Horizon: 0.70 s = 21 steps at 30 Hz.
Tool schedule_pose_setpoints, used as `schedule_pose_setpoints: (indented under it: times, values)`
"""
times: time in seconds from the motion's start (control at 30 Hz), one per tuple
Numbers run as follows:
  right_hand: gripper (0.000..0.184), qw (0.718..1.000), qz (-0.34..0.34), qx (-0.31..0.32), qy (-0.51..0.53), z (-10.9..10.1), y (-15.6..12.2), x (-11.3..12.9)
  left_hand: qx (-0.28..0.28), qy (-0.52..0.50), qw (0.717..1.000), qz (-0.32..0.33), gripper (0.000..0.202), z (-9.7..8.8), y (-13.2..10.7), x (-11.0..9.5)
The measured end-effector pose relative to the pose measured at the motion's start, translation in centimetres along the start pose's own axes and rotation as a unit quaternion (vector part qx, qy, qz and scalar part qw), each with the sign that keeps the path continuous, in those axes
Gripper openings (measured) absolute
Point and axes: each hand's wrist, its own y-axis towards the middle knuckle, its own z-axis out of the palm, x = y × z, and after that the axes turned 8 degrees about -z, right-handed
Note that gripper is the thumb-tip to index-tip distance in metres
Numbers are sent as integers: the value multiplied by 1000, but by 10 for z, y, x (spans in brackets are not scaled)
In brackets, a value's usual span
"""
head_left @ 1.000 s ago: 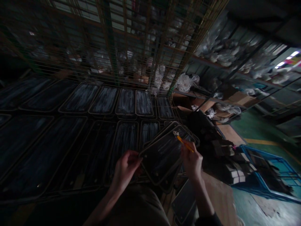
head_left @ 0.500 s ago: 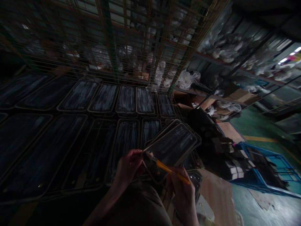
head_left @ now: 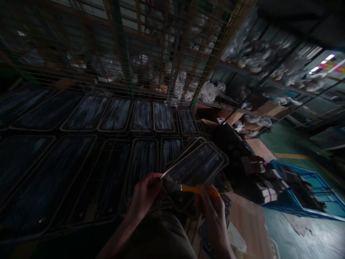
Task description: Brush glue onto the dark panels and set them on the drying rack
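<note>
My right hand (head_left: 214, 212) is closed round the yellow handle of a flat paintbrush (head_left: 190, 188). The brush lies almost level, its bristles at the near left end of a dark rectangular panel (head_left: 196, 163) with rounded corners and a pale rim. That panel's left corner is pinched in the fingers of my left hand (head_left: 145, 192). It slants up to the right over other similar panels, and its face carries faint whitish streaks. In the dim light I cannot make out how wet the bristles are.
Rows of streaked dark panels (head_left: 115, 114) spread to the left and ahead. Behind them rises a wire mesh fence (head_left: 129, 50), with bagged goods on shelves. On the right are a wooden board (head_left: 248, 219) and a blue crate (head_left: 304, 208) on the green floor.
The brush has swung from a downward slant to nearly level, its bristles shifting slightly down and left. My left hand keeps its hold on the panel, and the view has turned slightly right.
</note>
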Motion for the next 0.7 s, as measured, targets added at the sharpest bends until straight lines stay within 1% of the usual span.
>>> schedule_pose_setpoints:
  times: [0.1,0.2,0.33,0.47,0.53,0.6,0.63,0.7]
  values:
    - [29,998,-53,-38,-9,0,27,-1,1,-6,1000,24,38,-2,0,2]
    - [30,991,-105,-84,-17,-9,64,-2,-3,0,999,33,40,-1,0,4]
    - [40,975,-144,-170,-26,-24,107,-8,-3,-4,1000,28,43,0,1,7]
    - [43,957,-183,-220,-53,-36,135,-12,-7,0,999,34,40,1,2,8]
    - [42,949,-201,-232,-72,-39,141,-11,-11,2,999,35,39,2,2,8]
    - [39,943,-216,-237,-95,-40,138,-10,-15,-3,999,32,40,3,1,8]
    - [37,938,-225,-236,-115,-40,133,-10,-17,-9,999,29,40,4,0,7]
    - [32,926,-248,-224,-176,-40,114,-12,-18,-22,999,24,41,5,-2,7]
